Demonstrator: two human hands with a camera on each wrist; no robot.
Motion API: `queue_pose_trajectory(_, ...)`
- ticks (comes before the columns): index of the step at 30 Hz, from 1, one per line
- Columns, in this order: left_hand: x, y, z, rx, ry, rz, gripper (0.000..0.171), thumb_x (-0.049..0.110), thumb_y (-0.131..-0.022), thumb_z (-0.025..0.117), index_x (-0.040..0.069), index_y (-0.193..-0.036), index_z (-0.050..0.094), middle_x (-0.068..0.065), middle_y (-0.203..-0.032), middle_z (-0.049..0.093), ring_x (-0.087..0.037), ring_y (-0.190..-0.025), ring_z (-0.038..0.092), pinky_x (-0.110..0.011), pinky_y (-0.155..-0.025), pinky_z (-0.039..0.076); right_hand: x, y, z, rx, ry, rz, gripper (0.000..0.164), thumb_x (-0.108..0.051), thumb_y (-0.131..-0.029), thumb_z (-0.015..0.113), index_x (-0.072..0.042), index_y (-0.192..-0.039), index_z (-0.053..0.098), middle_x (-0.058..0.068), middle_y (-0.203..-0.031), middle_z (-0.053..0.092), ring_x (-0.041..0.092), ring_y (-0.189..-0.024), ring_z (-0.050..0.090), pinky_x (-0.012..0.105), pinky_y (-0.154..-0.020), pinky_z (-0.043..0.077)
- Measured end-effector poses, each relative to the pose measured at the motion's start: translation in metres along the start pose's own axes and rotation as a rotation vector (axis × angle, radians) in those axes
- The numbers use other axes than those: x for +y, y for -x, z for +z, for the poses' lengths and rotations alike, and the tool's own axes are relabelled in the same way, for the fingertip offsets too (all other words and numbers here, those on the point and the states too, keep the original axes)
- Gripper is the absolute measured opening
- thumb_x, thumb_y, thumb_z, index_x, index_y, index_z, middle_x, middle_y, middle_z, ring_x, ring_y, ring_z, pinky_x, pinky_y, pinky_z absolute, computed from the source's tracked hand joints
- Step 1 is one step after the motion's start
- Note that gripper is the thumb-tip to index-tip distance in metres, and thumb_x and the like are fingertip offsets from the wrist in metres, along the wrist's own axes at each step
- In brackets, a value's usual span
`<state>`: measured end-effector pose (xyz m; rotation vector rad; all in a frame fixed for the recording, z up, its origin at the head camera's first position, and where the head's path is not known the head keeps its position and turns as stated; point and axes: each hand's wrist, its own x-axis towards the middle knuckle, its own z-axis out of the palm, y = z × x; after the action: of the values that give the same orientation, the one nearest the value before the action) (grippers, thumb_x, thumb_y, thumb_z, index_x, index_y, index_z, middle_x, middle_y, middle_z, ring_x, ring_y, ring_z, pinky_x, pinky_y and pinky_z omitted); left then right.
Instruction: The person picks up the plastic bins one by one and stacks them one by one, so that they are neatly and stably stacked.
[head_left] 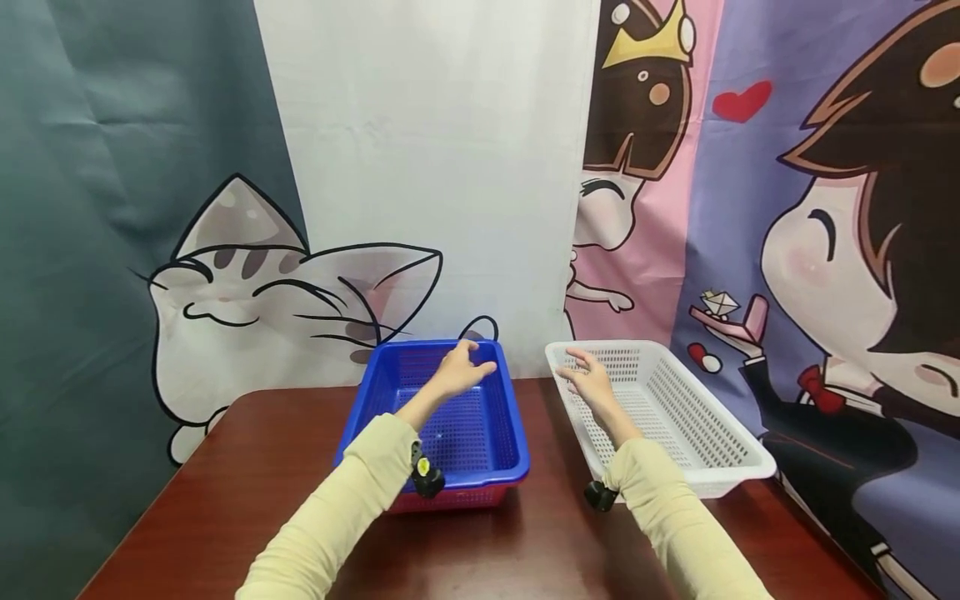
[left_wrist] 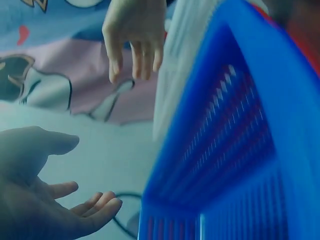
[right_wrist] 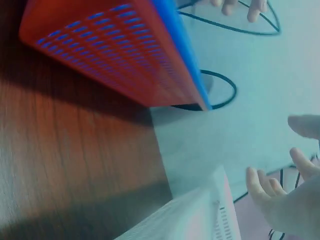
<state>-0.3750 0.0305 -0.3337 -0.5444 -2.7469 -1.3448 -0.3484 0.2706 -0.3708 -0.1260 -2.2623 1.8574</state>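
My left hand (head_left: pixel 459 372) hovers over the far part of a blue plastic basket (head_left: pixel 517 417), fingers spread and holding nothing. That blue basket sits nested in a red one (head_left: pixel 480 497), whose perforated side shows in the right wrist view. Over the left rim of a white perforated basket (head_left: pixel 720 417) hangs my right hand (head_left: pixel 588 379), its fingers loosely bent and nothing in them. In the left wrist view, the left hand (left_wrist: pixel 45 185) has its thumb apart from the fingers, left of the blue basket wall (left_wrist: pixel 220 130). Both hands appear in that view.
The baskets stand on a reddish-brown wooden table (head_left: pixel 247 483), with a strip of tabletop between them. Behind the table hangs a cloth backdrop (head_left: pixel 435 150) printed with a cartoon cat and figures. A dark wrist camera (head_left: pixel 427 479) is strapped to the left sleeve, another (head_left: pixel 600 497) to the right.
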Motion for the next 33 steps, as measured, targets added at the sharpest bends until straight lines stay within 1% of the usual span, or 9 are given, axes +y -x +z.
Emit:
queue_pose_trajectory(6,0.018,-0.007,0.030,0.050,0.076,0.016,0.054,0.023,-0.092,0.061,-0.005,-0.134,0.044,-0.030,-0.121,0.061,-0.039,-0.114,0.060,-0.048,-0.096,0.049,0.003,0.000,-0.028,0.096,-0.134,0.055,0.054,-0.009,-0.097,0.050,0.000,-0.148,0.034,0.026,-0.153,0.033,0.036,-0.137,0.040,0.049,-0.113,0.037)
queue_pose_trajectory(12,0.026,-0.009,0.057,0.039,0.165,-0.036,0.055,0.025,-0.091,0.063,-0.002,-0.135,0.045,-0.027,-0.125,0.059,-0.038,-0.111,0.059,-0.046,-0.096,0.048,0.004,0.002,-0.051,0.125,-0.104,0.063,0.056,-0.011,-0.098,0.048,0.000,-0.150,0.030,0.025,-0.154,0.032,0.039,-0.140,0.036,0.048,-0.115,0.035)
queue_pose_trajectory(16,0.032,-0.009,0.080,-0.002,0.249,-0.054,0.056,0.025,-0.091,0.063,0.000,-0.137,0.044,-0.028,-0.131,0.056,-0.032,-0.091,0.064,-0.038,-0.078,0.054,0.008,0.001,-0.070,0.175,-0.070,0.073,0.056,-0.011,-0.097,0.048,0.000,-0.150,0.031,0.026,-0.153,0.033,0.038,-0.140,0.036,0.048,-0.115,0.035)
queue_pose_trajectory(18,0.036,-0.009,0.092,-0.014,0.284,-0.053,0.055,0.024,-0.091,0.062,0.001,-0.138,0.044,-0.027,-0.134,0.054,-0.030,-0.089,0.064,-0.036,-0.072,0.054,0.011,-0.001,-0.082,0.201,-0.036,0.078,0.056,-0.012,-0.097,0.049,0.000,-0.149,0.032,0.026,-0.152,0.035,0.035,-0.138,0.039,0.048,-0.114,0.036)
queue_pose_trajectory(20,0.040,-0.007,0.105,-0.020,0.283,-0.043,0.056,0.024,-0.090,0.063,0.001,-0.138,0.045,-0.026,-0.137,0.053,-0.033,-0.099,0.063,-0.039,-0.080,0.054,0.014,-0.002,-0.095,0.233,0.017,0.083,0.056,-0.013,-0.096,0.050,-0.001,-0.149,0.034,0.026,-0.151,0.038,0.027,-0.128,0.048,0.044,-0.111,0.041)
queue_pose_trajectory(22,0.043,-0.004,0.118,-0.029,0.259,-0.022,0.057,0.024,-0.089,0.064,0.002,-0.138,0.046,-0.026,-0.138,0.053,-0.037,-0.114,0.059,-0.045,-0.094,0.051,0.019,-0.003,-0.108,0.276,0.072,0.085,0.056,-0.014,-0.095,0.052,-0.001,-0.147,0.037,0.025,-0.149,0.042,0.011,-0.109,0.057,0.034,-0.100,0.049)
queue_pose_trajectory(25,0.047,0.001,0.135,-0.051,0.210,0.011,0.059,0.025,-0.088,0.065,0.003,-0.139,0.046,-0.027,-0.138,0.054,-0.040,-0.130,0.049,-0.049,-0.108,0.041,0.026,-0.003,-0.125,0.355,0.136,0.088,0.054,-0.014,-0.093,0.056,-0.001,-0.144,0.043,0.026,-0.145,0.047,-0.010,-0.079,0.051,0.017,-0.078,0.050)
queue_pose_trajectory(28,0.048,0.005,0.147,-0.073,0.209,0.036,0.061,0.023,-0.087,0.066,0.002,-0.140,0.045,-0.028,-0.135,0.055,-0.041,-0.128,0.048,-0.051,-0.107,0.041,0.033,-0.001,-0.137,0.420,0.170,0.094,0.054,-0.016,-0.091,0.059,0.000,-0.141,0.047,0.026,-0.140,0.051,-0.013,-0.070,0.045,0.011,-0.067,0.045)
queue_pose_trajectory(33,0.041,0.012,0.156,-0.083,0.154,0.072,0.062,0.020,-0.086,0.066,-0.003,-0.139,0.045,-0.026,-0.125,0.063,-0.038,-0.118,0.057,-0.046,-0.102,0.046,0.045,0.001,-0.146,0.516,0.229,0.105,0.052,-0.017,-0.089,0.060,0.001,-0.137,0.051,0.027,-0.134,0.055,-0.008,-0.074,0.043,0.013,-0.075,0.037)
